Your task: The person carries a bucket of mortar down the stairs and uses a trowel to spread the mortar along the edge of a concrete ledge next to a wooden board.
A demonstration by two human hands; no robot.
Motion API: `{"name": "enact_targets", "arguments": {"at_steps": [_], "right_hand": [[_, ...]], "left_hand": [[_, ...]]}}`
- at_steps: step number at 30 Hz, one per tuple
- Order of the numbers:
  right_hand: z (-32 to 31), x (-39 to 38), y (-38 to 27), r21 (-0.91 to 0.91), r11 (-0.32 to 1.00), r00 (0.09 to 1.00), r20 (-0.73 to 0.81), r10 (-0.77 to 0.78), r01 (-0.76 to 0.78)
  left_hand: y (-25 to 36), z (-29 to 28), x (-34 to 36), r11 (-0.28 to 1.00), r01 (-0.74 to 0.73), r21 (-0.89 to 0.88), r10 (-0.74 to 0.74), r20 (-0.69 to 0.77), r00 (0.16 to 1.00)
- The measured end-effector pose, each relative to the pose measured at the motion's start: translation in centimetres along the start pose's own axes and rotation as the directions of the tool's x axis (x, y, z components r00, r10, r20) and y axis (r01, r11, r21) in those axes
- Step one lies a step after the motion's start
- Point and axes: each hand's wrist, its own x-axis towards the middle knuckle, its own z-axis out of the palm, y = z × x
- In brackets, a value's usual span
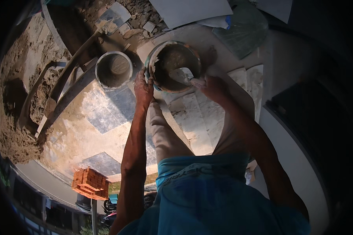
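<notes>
A round bucket (154,65) with a crusted rim stands before me, with wet grey mortar (175,56) inside. At its left side, my left hand (144,87) grips the rim, thumb and fingers against the wall. My right hand (212,87) is closed around the handle of a trowel (181,74). The trowel's pale blade reaches into the bucket at the near right, over the mortar. How deep its tip sits I cannot tell. Left of my left hand stands a second, smaller grey bucket (102,64) with some residue at its bottom.
Long-handled tools (68,70) lie left beside a dirt heap (35,58). Rubble (145,19) and a white board (192,9) lie at the far side. Pale slabs (247,80) are on the right. Stacked orange bricks (90,183) show at the lower left.
</notes>
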Motion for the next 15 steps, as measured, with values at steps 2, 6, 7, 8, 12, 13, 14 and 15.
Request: {"name": "enact_targets", "arguments": {"at_steps": [2,6,7,8,12,13,14,15], "right_hand": [[-1.9,-3.4,0.3,0.102,0.993,0.998,-0.002,0.059,-0.059],[-3.3,-9.1,1.9,0.492,0.861,0.987,-0.013,0.158,-0.131],[-4.3,-10.3,1.6,0.622,0.752,0.972,0.075,0.221,-0.219],[-4.8,-11.3,1.7,0.728,0.614,0.948,0.171,0.267,-0.304],[-2.9,-14.0,3.7,0.931,0.339,0.97,0.057,0.238,-0.138],[-2.7,-14.2,3.8,0.954,0.287,0.973,0.017,0.232,-0.085],[-2.7,-14.2,3.8,0.971,0.236,0.975,-0.026,0.222,-0.027],[-2.8,-14.2,3.6,0.981,0.195,0.975,-0.047,0.218,0.004]], "left_hand": [[1.4,0.7,3.0,0.992,-0.118,0.042,0.119,-0.02,0.993],[1.5,2.1,6.1,0.979,-0.196,0.054,0.191,0.083,0.978],[1.6,2.1,6.4,0.984,-0.171,0.039,0.165,0.127,0.978],[1.9,2.2,6.6,0.988,-0.149,0.025,0.143,0.173,0.975],[3.2,3.1,5.1,0.974,-0.025,-0.225,0.098,0.318,0.943],[3.8,3.0,4.2,0.987,-0.048,-0.156,0.106,0.393,0.913],[4.5,2.9,3.3,0.993,-0.076,-0.086,0.108,0.46,0.881],[5.2,3.0,2.4,0.993,-0.089,-0.081,0.117,0.475,0.872]]}}
